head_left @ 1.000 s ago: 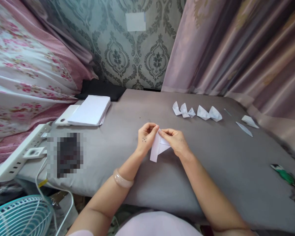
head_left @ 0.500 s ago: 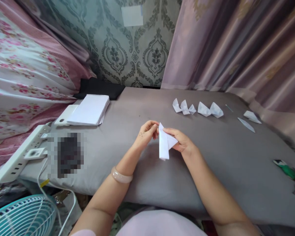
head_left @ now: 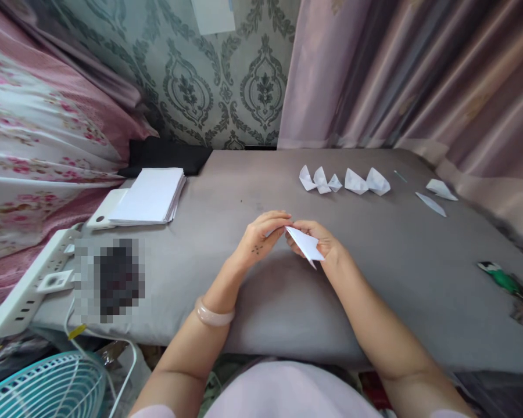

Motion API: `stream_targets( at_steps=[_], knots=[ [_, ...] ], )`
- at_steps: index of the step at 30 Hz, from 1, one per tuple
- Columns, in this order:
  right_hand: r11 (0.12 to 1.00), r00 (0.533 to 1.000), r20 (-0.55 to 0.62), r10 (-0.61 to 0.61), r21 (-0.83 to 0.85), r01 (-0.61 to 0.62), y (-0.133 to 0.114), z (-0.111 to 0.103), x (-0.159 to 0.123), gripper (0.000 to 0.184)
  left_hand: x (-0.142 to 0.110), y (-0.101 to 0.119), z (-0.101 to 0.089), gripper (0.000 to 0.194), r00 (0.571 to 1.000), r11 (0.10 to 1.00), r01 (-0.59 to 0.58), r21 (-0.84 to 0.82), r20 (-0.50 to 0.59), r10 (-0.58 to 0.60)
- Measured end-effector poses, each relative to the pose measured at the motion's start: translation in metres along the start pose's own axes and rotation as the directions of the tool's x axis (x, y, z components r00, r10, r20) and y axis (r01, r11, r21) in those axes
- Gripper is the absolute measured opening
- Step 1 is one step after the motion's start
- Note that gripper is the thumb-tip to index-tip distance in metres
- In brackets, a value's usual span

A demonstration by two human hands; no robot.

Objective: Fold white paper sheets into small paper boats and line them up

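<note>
Between my two hands, over the near middle of the grey-covered table [head_left: 226,313], is a folded piece of white paper [head_left: 307,242]. It tapers to a point at its upper left, by my fingertips. My right hand [head_left: 325,239] grips the paper from the right, its fingers partly behind it. My left hand [head_left: 264,235] has its fingers pressed together at the pointed end; the paper's tip there is partly hidden. Beyond my hands, several small folded paper boats [head_left: 321,180] stand in a row, with two larger ones [head_left: 366,182] at the right.
A stack of white paper [head_left: 150,194] lies at the left, by a black cloth [head_left: 165,157]. Nearer are a power strip [head_left: 30,290] and a blurred-out dark item [head_left: 119,278]. On the right lie flat paper pieces [head_left: 431,204] and a green object [head_left: 503,280]. A fan [head_left: 47,383] stands below left.
The folded paper has turned from upright to slanting, its lower end swung right toward my right palm. My left fingers have closed over its tip. The view has shifted slightly.
</note>
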State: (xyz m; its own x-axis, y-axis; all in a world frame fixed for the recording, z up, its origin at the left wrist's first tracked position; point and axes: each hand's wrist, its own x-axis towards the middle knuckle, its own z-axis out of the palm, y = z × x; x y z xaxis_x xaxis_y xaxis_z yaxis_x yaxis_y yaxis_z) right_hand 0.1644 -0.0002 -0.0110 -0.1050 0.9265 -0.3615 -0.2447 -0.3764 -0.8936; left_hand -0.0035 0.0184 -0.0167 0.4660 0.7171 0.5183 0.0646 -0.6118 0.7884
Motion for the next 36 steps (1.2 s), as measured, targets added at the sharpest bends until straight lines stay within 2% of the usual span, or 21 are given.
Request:
stream_targets(
  at_steps=[3, 5, 7, 9, 11, 13, 15, 19, 22, 27, 29, 33, 36],
  knots=[
    [0.957, 0.964, 0.139, 0.228, 0.149, -0.248, -0.002, -0.003, -0.002, 0.016, 0.000, 0.002, -0.003, 0.018, 0.999, 1.000, -0.013, -0.018, 0.033, 0.013],
    [0.956, 0.958, 0.157, 0.239, 0.136, -0.261, 0.000, -0.005, -0.001, 0.015, -0.001, -0.001, -0.003, 0.019, 0.998, 0.997, 0.058, -0.055, 0.030, -0.056],
    [0.977, 0.979, 0.061, 0.195, 0.073, -0.199, 0.001, -0.008, 0.002, 0.020, -0.002, -0.005, -0.001, 0.020, 0.980, 0.977, 0.190, -0.101, -0.036, -0.194],
    [0.999, 0.988, -0.149, 0.047, -0.005, -0.049, 0.002, -0.012, 0.004, 0.032, -0.001, -0.011, 0.001, 0.024, 0.934, 0.928, 0.320, -0.192, -0.102, -0.344],
    [0.984, 0.942, -0.286, -0.175, -0.079, 0.159, -0.001, -0.016, 0.004, 0.045, 0.001, -0.014, 0.001, 0.029, 0.891, 0.859, 0.394, -0.327, -0.096, -0.445],
    [0.936, 0.902, -0.251, -0.352, -0.106, 0.336, -0.007, -0.020, 0.001, 0.056, 0.003, -0.014, 0.002, 0.034, 0.867, 0.792, 0.426, -0.439, -0.051, -0.495],
    [0.901, 0.888, -0.162, -0.431, -0.124, 0.415, -0.013, -0.022, -0.004, 0.060, 0.003, -0.011, 0.002, 0.035, 0.859, 0.757, 0.438, -0.486, -0.023, -0.512],
    [0.873, 0.886, -0.053, -0.460, -0.209, 0.441, -0.018, -0.019, -0.015, 0.054, 0.002, -0.003, 0.004, 0.031, 0.871, 0.763, 0.455, -0.460, 0.052, -0.488],
    [0.879, 0.910, 0.002, -0.415, -0.255, 0.402, -0.017, -0.015, -0.019, 0.044, 0.000, 0.000, 0.006, 0.029, 0.875, 0.772, 0.471, -0.426, 0.115, -0.470],
    [0.885, 0.917, -0.089, -0.389, -0.312, 0.345, -0.017, -0.014, -0.019, 0.028, -0.002, -0.003, 0.010, 0.030, 0.861, 0.764, 0.508, -0.398, 0.228, -0.454],
    [0.887, 0.912, -0.122, -0.391, -0.314, 0.338, -0.016, -0.015, -0.017, 0.028, -0.003, -0.004, 0.011, 0.030, 0.847, 0.752, 0.532, -0.389, 0.228, -0.481],
    [0.895, 0.902, -0.175, -0.395, -0.294, 0.336, -0.013, -0.016, -0.013, 0.031, -0.002, -0.004, 0.015, 0.034, 0.783, 0.691, 0.619, -0.373, 0.224, -0.581],
    [0.904, 0.898, -0.204, -0.391, -0.267, 0.333, -0.010, -0.016, -0.010, 0.030, -0.002, -0.003, 0.019, 0.040, 0.778, 0.667, 0.616, -0.418, 0.189, -0.600]
  ],
)
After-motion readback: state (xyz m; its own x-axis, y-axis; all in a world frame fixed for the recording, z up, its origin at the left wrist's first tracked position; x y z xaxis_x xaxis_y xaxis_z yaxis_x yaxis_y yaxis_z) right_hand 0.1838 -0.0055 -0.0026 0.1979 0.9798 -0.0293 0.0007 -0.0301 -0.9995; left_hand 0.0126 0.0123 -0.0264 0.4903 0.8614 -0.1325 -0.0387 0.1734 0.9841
